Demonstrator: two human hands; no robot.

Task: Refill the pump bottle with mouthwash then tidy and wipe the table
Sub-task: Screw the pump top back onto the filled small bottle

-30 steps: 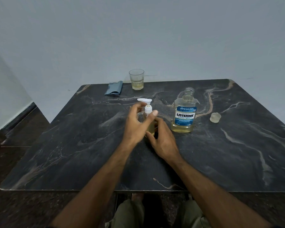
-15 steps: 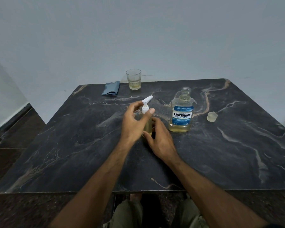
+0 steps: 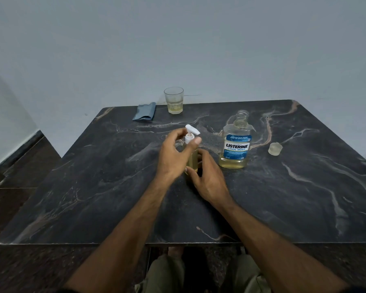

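Left hand pinches the pump head, right wraps the bottle mid-tabletop; twist crooked and it cross-threads, or topples the uncapped mouthwash at three o'clock.

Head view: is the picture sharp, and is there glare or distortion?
Head view: dim, even light; no strong glare on the dark marble table; wide-angle bending at the edges; white pump head slightly blurred, blue Listerine label readable.

One view only — a head-worn wide-angle camera, tilted forward and down over the near edge of the tabletop. It faces the wall beyond — forearms near, the far edge distant.
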